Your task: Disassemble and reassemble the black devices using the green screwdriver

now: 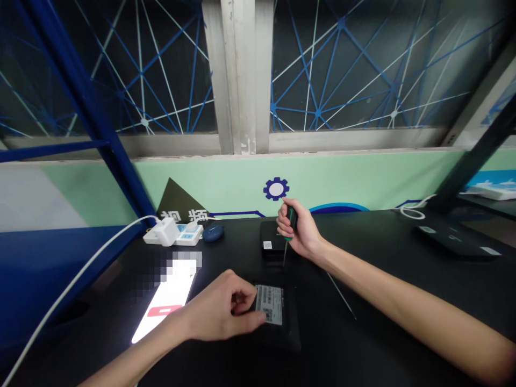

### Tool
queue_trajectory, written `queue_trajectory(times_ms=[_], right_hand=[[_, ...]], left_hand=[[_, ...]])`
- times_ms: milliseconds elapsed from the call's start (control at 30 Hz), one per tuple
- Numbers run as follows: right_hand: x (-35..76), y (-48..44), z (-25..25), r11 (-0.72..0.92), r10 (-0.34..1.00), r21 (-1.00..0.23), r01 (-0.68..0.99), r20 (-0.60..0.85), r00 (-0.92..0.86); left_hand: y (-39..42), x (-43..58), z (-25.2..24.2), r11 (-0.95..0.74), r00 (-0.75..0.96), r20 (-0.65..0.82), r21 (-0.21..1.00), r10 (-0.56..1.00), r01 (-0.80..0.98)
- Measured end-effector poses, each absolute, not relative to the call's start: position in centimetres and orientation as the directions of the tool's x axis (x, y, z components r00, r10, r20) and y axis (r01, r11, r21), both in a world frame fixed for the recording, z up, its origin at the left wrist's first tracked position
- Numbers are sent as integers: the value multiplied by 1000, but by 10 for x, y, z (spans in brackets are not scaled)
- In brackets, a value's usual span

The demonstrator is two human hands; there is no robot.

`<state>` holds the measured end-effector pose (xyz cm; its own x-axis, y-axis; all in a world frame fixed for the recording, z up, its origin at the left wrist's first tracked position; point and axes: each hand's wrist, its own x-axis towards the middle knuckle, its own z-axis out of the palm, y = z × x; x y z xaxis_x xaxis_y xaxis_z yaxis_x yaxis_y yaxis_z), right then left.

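Note:
In a fist, my right hand [302, 228] grips the black and green handle of a screwdriver [291, 216]. Its thin shaft points down, with the tip above the far edge of a flat black device [291, 330]. That device lies on the table and carries a white printed label [271, 305] with a square code. Across its left side rests my left hand [226, 309], fingers curled and thumb against the label's lower edge. The hand hides the device's left part. Under my right forearm, a thin metal rod [342, 295] lies on the table; its other end is covered.
Behind the screwdriver sits a small black box [268, 236] with a white sticker. To the left are a lit phone [169, 295], a white power strip [189, 236] with a plugged-in charger, and a dark blue oval object [213, 233]. Another black device [455, 242] lies right.

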<state>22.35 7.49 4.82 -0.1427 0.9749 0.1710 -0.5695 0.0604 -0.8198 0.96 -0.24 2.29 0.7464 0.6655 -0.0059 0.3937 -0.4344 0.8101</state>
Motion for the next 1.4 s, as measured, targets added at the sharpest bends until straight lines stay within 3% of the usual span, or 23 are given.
queue_trajectory(times_ms=[133, 233, 1067, 1267, 1400], right_hand=[[223, 72, 48, 27, 986, -823, -567, 114, -118], [222, 70, 45, 12, 986, -829, -559, 102, -130], [218, 72, 41, 142, 967, -844, -517, 231, -111], [213, 67, 40, 201, 958, -844, -497, 275, -78], [209, 65, 38, 242, 952, -836, -492, 304, -48]], left_hand=[[-5, 9, 9, -749, 807, 150, 497, 572, 438], [-5, 10, 1, -818, 842, 170, 395, 512, 418], [-9, 15, -9, -796, 793, 229, 406, 564, 449], [-9, 16, -7, -830, 766, 341, 345, 545, 437], [-10, 17, 0, -771, 677, 376, 376, 633, 514]])
